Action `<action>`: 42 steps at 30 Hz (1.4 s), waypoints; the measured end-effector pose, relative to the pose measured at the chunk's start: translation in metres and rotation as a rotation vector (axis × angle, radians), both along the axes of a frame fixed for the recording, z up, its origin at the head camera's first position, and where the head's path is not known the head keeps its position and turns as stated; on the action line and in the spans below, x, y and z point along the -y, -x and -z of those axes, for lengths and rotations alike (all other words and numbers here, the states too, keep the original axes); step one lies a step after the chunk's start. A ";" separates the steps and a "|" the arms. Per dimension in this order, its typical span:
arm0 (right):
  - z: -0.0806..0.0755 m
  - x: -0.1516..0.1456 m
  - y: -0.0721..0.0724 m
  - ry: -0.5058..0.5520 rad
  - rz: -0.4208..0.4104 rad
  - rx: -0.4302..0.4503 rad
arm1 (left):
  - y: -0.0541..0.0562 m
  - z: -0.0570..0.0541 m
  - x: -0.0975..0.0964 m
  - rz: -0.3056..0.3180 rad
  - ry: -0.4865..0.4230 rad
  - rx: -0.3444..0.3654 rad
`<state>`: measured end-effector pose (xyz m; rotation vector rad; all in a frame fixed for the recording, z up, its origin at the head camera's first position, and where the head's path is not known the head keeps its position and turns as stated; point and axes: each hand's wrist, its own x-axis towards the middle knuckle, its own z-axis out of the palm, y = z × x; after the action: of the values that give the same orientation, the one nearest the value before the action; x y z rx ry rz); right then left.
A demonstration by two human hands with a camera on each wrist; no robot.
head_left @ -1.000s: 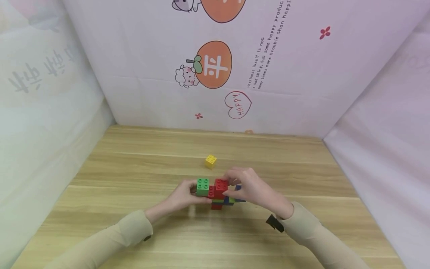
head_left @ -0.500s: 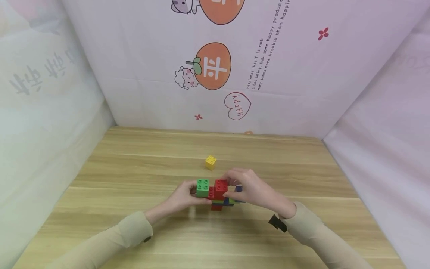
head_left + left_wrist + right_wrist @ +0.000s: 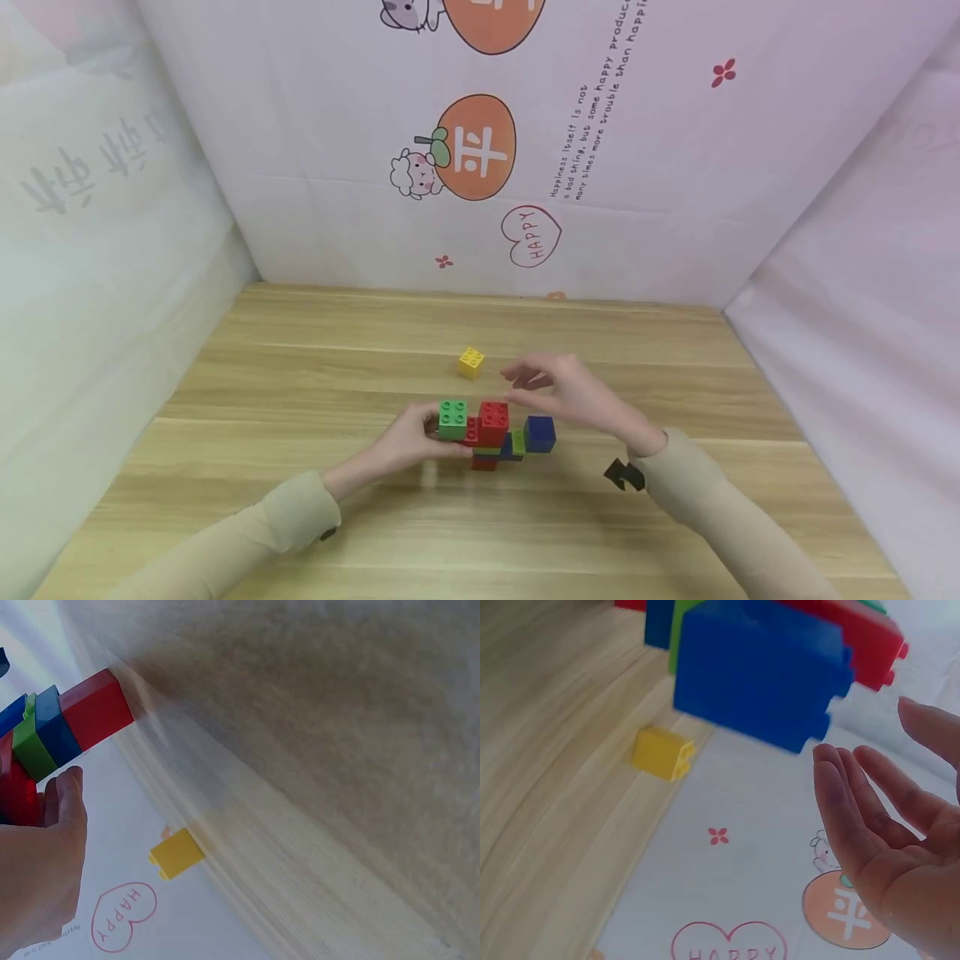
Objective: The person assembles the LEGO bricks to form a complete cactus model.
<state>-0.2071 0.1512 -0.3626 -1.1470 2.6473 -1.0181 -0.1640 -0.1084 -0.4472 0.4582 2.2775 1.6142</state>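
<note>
My left hand (image 3: 410, 439) grips the left side of a toy-brick build, thumb in front and fingers behind. On top of the build stand a bright green brick (image 3: 453, 419) at the left and a red brick (image 3: 493, 422) beside it. Lower layers show light green, dark blue and a red brick (image 3: 97, 710) at the bottom. A blue brick (image 3: 754, 671) sticks out at the right end. Above and behind that end, my right hand (image 3: 558, 388) holds nothing, its fingers loosely bent and apart from the bricks.
A single yellow brick (image 3: 471, 362) sits on the wooden table (image 3: 337, 350) behind the build. White printed cloth (image 3: 337, 125) walls the table off at the back and both sides. A dark strap end (image 3: 624, 475) hangs at the right sleeve.
My right hand has let go of the red top brick and lifted up and away to the right, uncovering the blue brick. My left hand and the build stay in place.
</note>
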 end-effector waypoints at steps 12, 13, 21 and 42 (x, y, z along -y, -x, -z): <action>0.017 0.004 0.048 -0.025 0.031 0.041 | 0.000 -0.003 0.006 0.005 -0.080 0.063; 0.020 0.004 0.052 -0.036 0.037 0.046 | 0.000 -0.002 0.006 0.006 -0.083 0.066; 0.044 0.011 0.083 -0.109 0.054 0.136 | -0.001 0.000 0.007 0.003 -0.079 0.054; 0.078 0.039 0.115 -0.145 0.110 0.249 | 0.003 0.003 0.007 0.010 -0.085 0.048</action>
<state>-0.3222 0.1126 -0.4409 -0.7971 2.5581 -0.9015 -0.1672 -0.1156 -0.4504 0.4452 2.1755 1.7034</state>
